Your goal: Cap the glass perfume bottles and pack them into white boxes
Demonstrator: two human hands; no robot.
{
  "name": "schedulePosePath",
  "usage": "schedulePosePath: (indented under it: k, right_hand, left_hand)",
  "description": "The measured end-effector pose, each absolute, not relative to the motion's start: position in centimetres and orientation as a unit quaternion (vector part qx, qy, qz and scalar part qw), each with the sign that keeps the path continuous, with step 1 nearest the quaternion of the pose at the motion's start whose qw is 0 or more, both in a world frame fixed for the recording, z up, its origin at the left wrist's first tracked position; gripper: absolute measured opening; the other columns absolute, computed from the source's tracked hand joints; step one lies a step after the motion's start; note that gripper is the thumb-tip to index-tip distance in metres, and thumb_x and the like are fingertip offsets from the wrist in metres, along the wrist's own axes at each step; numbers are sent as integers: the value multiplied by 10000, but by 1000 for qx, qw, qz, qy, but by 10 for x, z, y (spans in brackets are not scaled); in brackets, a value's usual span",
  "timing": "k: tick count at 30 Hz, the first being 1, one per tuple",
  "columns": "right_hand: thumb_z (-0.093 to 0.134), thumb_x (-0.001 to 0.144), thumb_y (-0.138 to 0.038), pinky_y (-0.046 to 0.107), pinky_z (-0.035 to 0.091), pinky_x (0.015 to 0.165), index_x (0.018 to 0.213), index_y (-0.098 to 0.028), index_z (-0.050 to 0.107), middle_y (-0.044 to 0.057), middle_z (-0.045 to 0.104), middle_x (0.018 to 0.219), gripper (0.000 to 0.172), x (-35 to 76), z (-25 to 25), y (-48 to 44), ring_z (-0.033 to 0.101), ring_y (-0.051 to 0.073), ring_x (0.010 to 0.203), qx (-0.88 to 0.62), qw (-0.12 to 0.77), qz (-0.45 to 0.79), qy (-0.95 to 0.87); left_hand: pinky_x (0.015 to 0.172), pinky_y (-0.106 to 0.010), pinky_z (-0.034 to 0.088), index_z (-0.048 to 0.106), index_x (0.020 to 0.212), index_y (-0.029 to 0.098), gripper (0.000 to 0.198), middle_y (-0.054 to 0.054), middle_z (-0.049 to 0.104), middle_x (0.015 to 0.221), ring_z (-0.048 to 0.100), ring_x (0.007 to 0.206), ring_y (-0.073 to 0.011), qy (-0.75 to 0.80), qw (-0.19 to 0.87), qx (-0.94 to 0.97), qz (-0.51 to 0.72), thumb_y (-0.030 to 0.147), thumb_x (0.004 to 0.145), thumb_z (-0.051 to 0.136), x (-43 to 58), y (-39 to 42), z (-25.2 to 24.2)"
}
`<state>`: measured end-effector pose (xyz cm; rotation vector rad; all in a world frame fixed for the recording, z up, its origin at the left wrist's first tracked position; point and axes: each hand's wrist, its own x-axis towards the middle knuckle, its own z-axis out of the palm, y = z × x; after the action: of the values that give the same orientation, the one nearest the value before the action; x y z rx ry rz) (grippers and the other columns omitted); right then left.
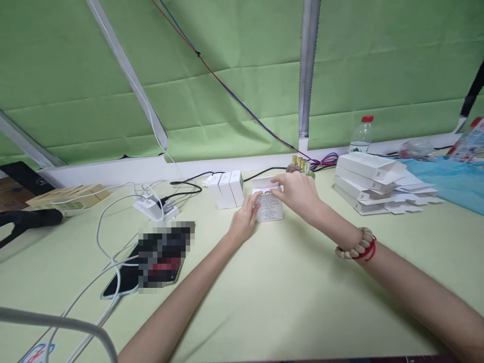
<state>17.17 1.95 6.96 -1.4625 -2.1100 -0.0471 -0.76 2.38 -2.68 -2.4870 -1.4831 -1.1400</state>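
A small white box [269, 209] with printed text stands at the middle of the table, its top flap raised at the back. My left hand [244, 222] grips the box's left side with its fingers. Over the top opening, my right hand [297, 194] has its thumb and index finger at the flap and the upper right edge; a bit of gold shows in the opening. Just left of the box stand several closed white boxes [227, 190] in a row. Behind my right hand are small bottles with gold caps [301, 162], partly hidden.
Flattened white cartons [368, 181] are stacked at the right, near a red-capped bottle [361, 135] and blue plastic [446, 176]. Phones [159, 257], white cables [99, 227], a power strip [151, 205] and yellowish boxes [71, 197] lie at the left.
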Motion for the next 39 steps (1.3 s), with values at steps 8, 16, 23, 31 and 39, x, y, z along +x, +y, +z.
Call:
schedulePosePath:
  k: [8,16,23,31,39]
  right_hand:
    - [525,788,-321,322,446,670,990,-213,679,55,712,896,276,170,69,19,641,238,857,-494,288,19,-820]
    - [518,795,-254,269,434,641,896,-231,695,-2,717,863,205,184,79,25,640,158,677,-438,372,54,-817]
    - [517,811,-329,268,468,691,954,-199,698,31,687,1033,265,192,78,38,662,161,744,-444,456,74,-768]
    - [567,776,-330,246,484,600,875,-181,737,23,730,804,247,193,63,54,657,171,702,-424,385,216,-790]
    - [665,709,-277,205,489,619,832,-179,747,49,731,861,178,197,67,53,664,165,746,-404,334,244,-816]
  left_hand:
    - [613,-215,485,338,1354,281,431,-85,465,1315,582,978,-150,-474,58,-802,-359,252,924,318,-8,23,-28]
    - [515,-174,451,415,1292,250,372,-120,459,1309,600,945,-142,-449,160,-788,-389,273,932,326,-7,24,-31]
    - [565,-179,465,437,1275,260,358,-106,481,1280,602,885,-116,-439,149,-790,-401,256,929,347,-9,27,-31]
    - [529,-174,446,458,1246,272,340,-98,478,1274,586,813,-96,-428,154,-791,-408,237,928,344,-10,28,-31]
    - [457,-169,396,428,1194,213,290,-116,488,1222,550,665,-62,-416,152,-787,-429,250,913,368,-6,25,-29]
